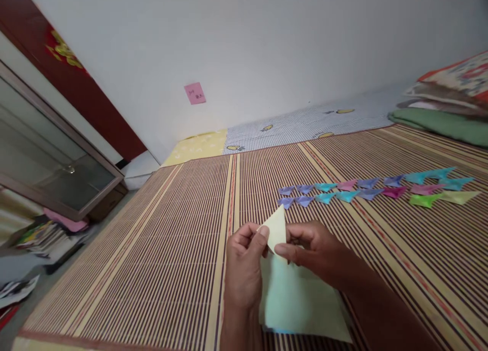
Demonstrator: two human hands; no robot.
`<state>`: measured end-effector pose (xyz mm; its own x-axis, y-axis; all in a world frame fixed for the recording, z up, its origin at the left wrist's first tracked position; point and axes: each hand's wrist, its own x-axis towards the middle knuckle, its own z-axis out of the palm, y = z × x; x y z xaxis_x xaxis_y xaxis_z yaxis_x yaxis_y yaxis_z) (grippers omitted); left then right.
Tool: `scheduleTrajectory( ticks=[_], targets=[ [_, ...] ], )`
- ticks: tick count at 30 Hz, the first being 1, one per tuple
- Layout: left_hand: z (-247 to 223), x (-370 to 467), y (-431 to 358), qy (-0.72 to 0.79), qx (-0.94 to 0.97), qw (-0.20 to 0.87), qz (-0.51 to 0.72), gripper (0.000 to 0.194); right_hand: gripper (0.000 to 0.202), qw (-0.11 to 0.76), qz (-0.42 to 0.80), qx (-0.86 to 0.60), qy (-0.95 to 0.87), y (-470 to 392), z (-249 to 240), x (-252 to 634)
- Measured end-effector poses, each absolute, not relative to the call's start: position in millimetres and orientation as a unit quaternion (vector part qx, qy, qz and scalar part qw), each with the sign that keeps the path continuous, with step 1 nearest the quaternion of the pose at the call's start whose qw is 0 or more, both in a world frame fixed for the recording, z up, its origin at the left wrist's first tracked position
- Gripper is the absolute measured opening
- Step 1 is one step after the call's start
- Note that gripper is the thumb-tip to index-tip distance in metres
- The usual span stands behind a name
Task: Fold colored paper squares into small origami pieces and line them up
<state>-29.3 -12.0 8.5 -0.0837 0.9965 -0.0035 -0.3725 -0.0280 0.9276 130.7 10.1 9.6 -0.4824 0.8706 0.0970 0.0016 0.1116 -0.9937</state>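
A small folded piece of pale yellow paper (277, 228) is held up between both hands, its point upward. My left hand (246, 264) pinches its left edge between thumb and fingers. On the right edge, my right hand (314, 249) grips the same paper, thumb in front and fingers partly hidden behind. Below the hands lie pale green and yellowish paper sheets (305, 305) on the striped mat (183, 249). Beyond them, two rows of folded paper shapes (346, 195) in purple, blue, pink, green and yellow stretch to the right.
Folded bedding (450, 122) is stacked at the far right. Patterned cloth (282, 127) runs along the wall, where a pink note (195, 93) is stuck. A glass-fronted cabinet (46, 137) stands at left, with books (41, 239) low beside it.
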Motion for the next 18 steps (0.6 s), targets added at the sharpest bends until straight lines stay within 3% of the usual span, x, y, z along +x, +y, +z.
scheduleTrajectory(
  ticks=[9, 18],
  targets=[
    [9.7, -26.4, -5.3, 0.389, 0.266, 0.606, 0.641, 0.038, 0.029, 0.376, 0.465, -0.411, -0.689, 8.6, 11.8, 122.4],
    [10.7, -28.9, -3.6, 0.418, 0.298, 0.591, 0.622, 0.037, 0.027, 0.332, 0.411, -0.422, -0.737, 8.3, 4.6, 120.8]
  ],
)
